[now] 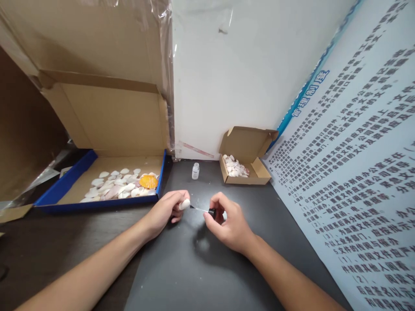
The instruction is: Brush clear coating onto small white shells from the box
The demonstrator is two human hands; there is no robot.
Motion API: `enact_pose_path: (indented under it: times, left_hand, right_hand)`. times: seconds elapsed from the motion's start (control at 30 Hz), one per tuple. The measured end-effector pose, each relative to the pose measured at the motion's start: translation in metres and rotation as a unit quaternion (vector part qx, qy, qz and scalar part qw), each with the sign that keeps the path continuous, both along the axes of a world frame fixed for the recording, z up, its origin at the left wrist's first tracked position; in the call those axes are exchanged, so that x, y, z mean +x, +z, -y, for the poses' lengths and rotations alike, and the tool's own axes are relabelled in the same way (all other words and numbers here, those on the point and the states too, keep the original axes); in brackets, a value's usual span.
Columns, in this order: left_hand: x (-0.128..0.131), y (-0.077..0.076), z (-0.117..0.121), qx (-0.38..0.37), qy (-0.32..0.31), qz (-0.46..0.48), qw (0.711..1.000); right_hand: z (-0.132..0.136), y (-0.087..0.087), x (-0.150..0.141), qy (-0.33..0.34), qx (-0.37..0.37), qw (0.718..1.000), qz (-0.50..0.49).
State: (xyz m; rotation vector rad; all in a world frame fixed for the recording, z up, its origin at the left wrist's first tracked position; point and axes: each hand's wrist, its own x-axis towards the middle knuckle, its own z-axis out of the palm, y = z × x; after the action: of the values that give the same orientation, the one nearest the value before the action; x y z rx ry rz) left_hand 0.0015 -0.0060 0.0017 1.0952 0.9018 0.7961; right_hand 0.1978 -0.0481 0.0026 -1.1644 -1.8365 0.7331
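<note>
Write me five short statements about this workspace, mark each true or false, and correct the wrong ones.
1. The left hand holds a white shell. True.
2. The right hand holds nothing. False: it holds a black-capped applicator.
3. The small bottle stands upright. True.
4. The small brown box has its lid open. True.
5. The orange shell lies on the dark mat. False: it lies in the blue-walled box.

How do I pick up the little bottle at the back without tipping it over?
Probably pinch the bottle by both sides of its body, below the narrow neck, coming from the side nearest you. It stands upright on the dark tabletop, with space around it; the small box is off to its right.
</note>
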Motion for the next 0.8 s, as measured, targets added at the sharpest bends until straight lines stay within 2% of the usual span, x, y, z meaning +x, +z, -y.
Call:
enact_pose_path:
  times: [0.17, 0.33, 0.47, 0.63, 0.8]
  left_hand:
    - [0.0004, -0.0004, 0.0006, 0.003, -0.006, -0.008, 1.000]
    - [0.0000, 0.0001, 0.0011, 0.008, -0.007, -0.016, 1.000]
    - [0.0000, -0.0006, 0.0007, 0.033, -0.019, -0.048, 0.998]
    - [0.0006, -0.0020, 0.0000, 0.060, -0.032, -0.082, 0.994]
    - [0.0010, -0.0015, 0.0009, 0.072, -0.033, -0.099, 0.992]
  right_hand:
    - [0.0002, 0.0007, 0.0001, 0.013, 0.005, 1.000, -0.025]
    - [-0.0012, -0.0004, 0.0000, -0.005, -0.002, 1.000, 0.008]
    - [-0.0018, 0.0000, 0.0000, 0.003, 0.007, 1.000, -0.022]
    - [-0.0023, 0.0005, 0.0016, -0.023, 0.004, 1.000, 0.001]
    - [-0.0027, 0.0014, 0.0017, -0.001, 0.008, 1.000, -0.020]
